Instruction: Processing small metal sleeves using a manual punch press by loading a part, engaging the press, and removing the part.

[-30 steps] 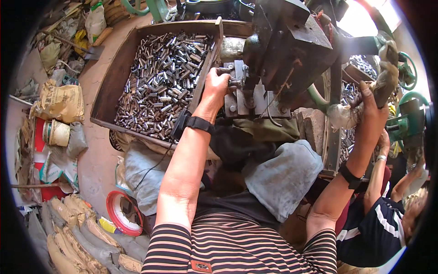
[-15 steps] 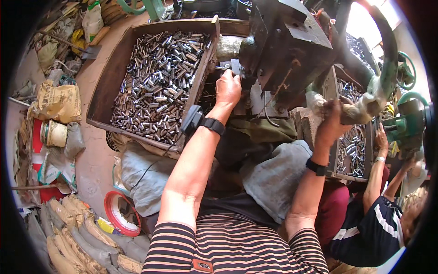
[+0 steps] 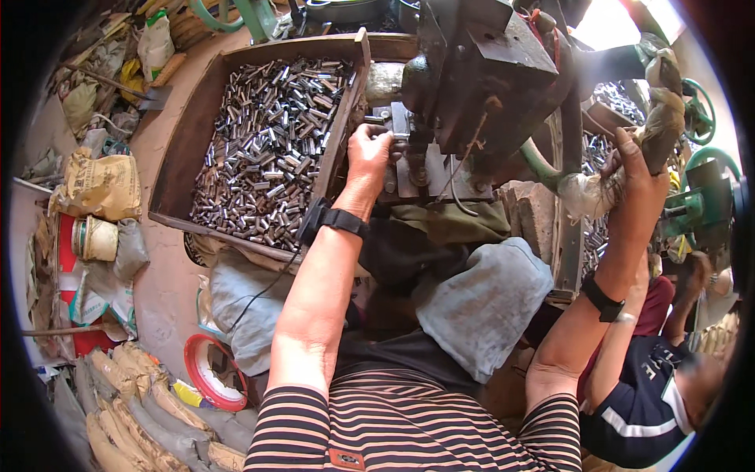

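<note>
My left hand [image 3: 368, 155] is at the die of a dark hand press [image 3: 503, 79], its fingers pinched at a small shiny metal tube [image 3: 399, 136], partly hidden by the fingertips. A steel block [image 3: 400, 118] stands just beyond them. On the right, my right hand [image 3: 638, 177] is closed round the wrapped handle [image 3: 609, 191] of the press's curved swing bar. Cloth and plastic cover parts of that bar. Left of the press, a wooden tray [image 3: 177, 153] holds a heap of short metal tubes [image 3: 271, 149].
Close on my right, a co-worker in a dark top [image 3: 641, 393] sits by a green press [image 3: 692, 200]. Another tray of metal pieces [image 3: 595, 236] lies between us. Grey cloth [image 3: 484, 307] covers my lap. Filled sacks [image 3: 130, 417] and a red ring-shaped item [image 3: 212, 374] lie at left.
My right hand has swung the bar outward to the right and away from me. My left hand has drawn back slightly left and nearer. The co-worker has leaned and shifted their arms.
</note>
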`<state>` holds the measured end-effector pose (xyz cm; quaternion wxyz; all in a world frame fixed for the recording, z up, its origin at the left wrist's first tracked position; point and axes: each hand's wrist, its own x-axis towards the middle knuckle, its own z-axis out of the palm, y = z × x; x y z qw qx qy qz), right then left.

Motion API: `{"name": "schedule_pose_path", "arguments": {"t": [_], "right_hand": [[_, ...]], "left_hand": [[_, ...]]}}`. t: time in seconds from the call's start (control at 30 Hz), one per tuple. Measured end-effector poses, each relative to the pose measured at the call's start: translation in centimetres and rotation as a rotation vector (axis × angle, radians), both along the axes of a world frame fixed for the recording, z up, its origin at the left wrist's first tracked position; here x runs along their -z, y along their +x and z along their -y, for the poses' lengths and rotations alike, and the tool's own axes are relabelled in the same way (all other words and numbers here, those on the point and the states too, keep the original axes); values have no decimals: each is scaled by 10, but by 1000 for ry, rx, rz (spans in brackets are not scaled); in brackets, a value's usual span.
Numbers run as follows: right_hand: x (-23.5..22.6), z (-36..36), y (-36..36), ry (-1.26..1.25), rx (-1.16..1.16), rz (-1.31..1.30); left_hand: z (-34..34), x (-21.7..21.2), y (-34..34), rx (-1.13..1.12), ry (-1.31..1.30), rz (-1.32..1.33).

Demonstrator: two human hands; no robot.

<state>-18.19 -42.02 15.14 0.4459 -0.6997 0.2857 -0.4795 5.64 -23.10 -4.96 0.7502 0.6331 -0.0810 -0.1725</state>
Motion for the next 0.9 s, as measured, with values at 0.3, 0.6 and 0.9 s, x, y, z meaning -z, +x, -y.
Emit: {"name": "schedule_pose_path", "arguments": {"t": [0.3,0.6,0.9], "right_hand": [[52,-14,9,-8,39,181],[45,-10,8,25,32,211],[81,-7,12,17,52,266]], "left_hand": [[2,-5,-3,112,71,43],[9,-7,3,65,131,-76],[24,1,-1,-83,589,577]]}}
